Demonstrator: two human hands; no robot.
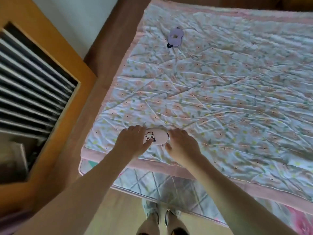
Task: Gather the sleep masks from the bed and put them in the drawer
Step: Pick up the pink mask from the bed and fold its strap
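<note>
Pale wood floor [125,216] at the bottom edge, with the person's two feet in shoes [162,216] just below the bed's near side. Quilted mattress edge [152,185] above that, then a pink border band on a crumpled floral quilt [220,102] covering the bed.

Both bare arms reach forward onto the near left corner of the quilt. Left hand [131,141] sits on the left end of a pink padded sleep mask with a panda print and the word PANDA [156,136]; its thumb lies over the panda patch, the other fingers curl over the mask's left edge, so it grips the mask. Right hand [182,144] is at the mask's right end, fingers bent down at the edge where a dark strap bit shows; it touches the mask there, though a true pinch can't be confirmed. Mask lies flat on the quilt between the two hands, hands apart with the mask's middle showing between them.

Further up the bed, well apart from the hands, a lilac sleep mask with a dark strap [175,37] lies flat near the quilt's far left edge.

Left of the bed: orange-brown wooden frame [55,78] around dark slats [30,85].
</note>
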